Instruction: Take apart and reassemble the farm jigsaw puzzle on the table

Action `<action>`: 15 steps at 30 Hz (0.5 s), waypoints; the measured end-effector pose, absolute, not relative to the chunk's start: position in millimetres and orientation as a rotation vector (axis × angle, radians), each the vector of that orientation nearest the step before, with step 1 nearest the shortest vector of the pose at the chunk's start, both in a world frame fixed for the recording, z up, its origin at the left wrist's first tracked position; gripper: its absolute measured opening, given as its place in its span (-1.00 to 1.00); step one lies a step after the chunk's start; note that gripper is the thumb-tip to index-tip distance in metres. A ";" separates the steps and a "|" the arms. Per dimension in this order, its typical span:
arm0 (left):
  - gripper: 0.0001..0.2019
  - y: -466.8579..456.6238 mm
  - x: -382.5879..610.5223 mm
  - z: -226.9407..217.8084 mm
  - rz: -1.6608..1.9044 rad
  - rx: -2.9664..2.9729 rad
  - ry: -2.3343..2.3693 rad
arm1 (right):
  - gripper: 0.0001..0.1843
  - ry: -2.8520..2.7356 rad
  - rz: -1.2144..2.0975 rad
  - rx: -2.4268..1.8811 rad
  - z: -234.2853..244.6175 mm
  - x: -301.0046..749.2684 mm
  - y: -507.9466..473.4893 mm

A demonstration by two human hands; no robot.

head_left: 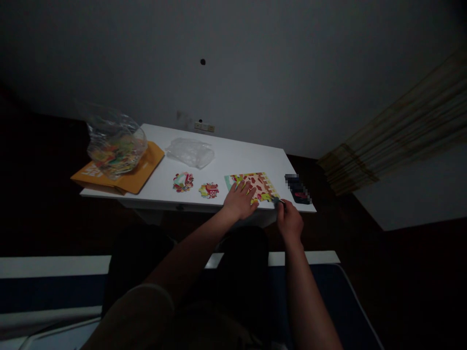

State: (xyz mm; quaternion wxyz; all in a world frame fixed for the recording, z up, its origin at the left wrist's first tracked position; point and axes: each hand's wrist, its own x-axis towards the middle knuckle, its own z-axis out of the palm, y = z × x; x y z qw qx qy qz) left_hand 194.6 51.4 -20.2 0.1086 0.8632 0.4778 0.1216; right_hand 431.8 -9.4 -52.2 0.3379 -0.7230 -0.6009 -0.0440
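A partly assembled jigsaw puzzle (260, 181), pink and yellow with red-brown patches, lies near the front right of the white table (233, 151). My left hand (239, 199) rests flat over its left part, fingers spread. At the puzzle's lower right corner, my right hand (291, 219) is closed, its thumb and finger pinching a small dark puzzle piece (276, 200). Whether that piece touches the puzzle I cannot tell. To the left of my left hand are two small piles of loose puzzle pieces, one (183, 181) farther left and one (208, 190) closer.
A crumpled clear plastic bag (190, 152) lies behind the piles. On the table's left, a clear bag of colourful pieces (120, 151) sits on an orange paper package (152, 158). A dark, phone-like object (299, 189) lies at the right edge. Behind the table stands a wall (241, 82).
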 end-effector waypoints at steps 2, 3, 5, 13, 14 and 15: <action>-0.28 51.8 194.8 -25.8 0.399 2.534 1.404 | -0.39 -1.441 -0.051 -1.854 -52.9 430.9 -4.4; -0.28 53.1 194.8 -28.4 0.412 2.534 1.402 | -0.37 -1.385 -0.023 -1.828 -53.3 430.6 -2.1; -0.29 57.7 194.6 -31.8 0.427 2.538 1.402 | -0.34 -1.292 0.024 -1.774 -52.9 429.3 1.9; -0.39 67.8 192.0 -17.1 0.594 2.607 1.424 | -0.38 -1.237 0.251 -1.506 -39.7 388.6 3.3; -0.45 62.8 188.5 -17.4 0.693 2.639 1.391 | -0.39 -1.273 0.272 -1.481 -38.4 379.7 3.0; -0.53 56.4 182.8 -19.6 0.796 2.672 1.330 | -0.40 -1.299 0.286 -1.458 -37.1 370.6 2.9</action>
